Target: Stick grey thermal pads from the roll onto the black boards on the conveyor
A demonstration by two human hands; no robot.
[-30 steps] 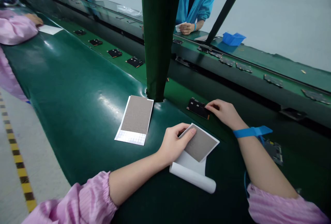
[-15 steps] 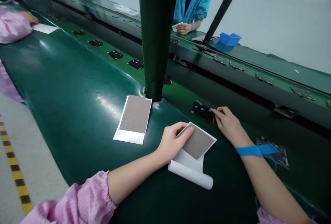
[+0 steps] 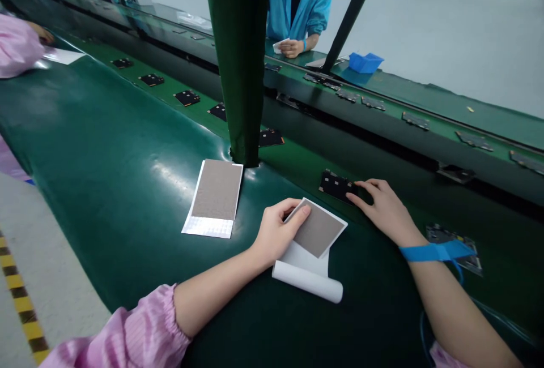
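In my left hand (image 3: 283, 229) is a grey-brown sheet with a white border (image 3: 319, 229), its thumb pressed on top. A white strip curled into a roll (image 3: 308, 282) hangs out under that sheet. My right hand (image 3: 385, 209) is at the right end of a black circuit board (image 3: 335, 185) with small pale squares. Its thumb and index finger are spread, the tips at the board's right corner; a firm hold does not show. A blue band (image 3: 437, 251) circles my right wrist. Left of my left hand lies another grey-brown sheet on white backing (image 3: 219, 189).
A green post (image 3: 240, 62) rises behind the sheets. Black boards (image 3: 187, 98) line the green strip, and a populated circuit board (image 3: 454, 248) lies near my right wrist. Across, a person in blue (image 3: 300, 5) holds something white near a blue bin (image 3: 365, 63). A pink sleeve (image 3: 19, 45) is at left.
My right thumb and index finger have spread apart at the board's corner. The black boards have shifted rightward relative to the post. My left hand keeps its sheet. The view has turned slightly.
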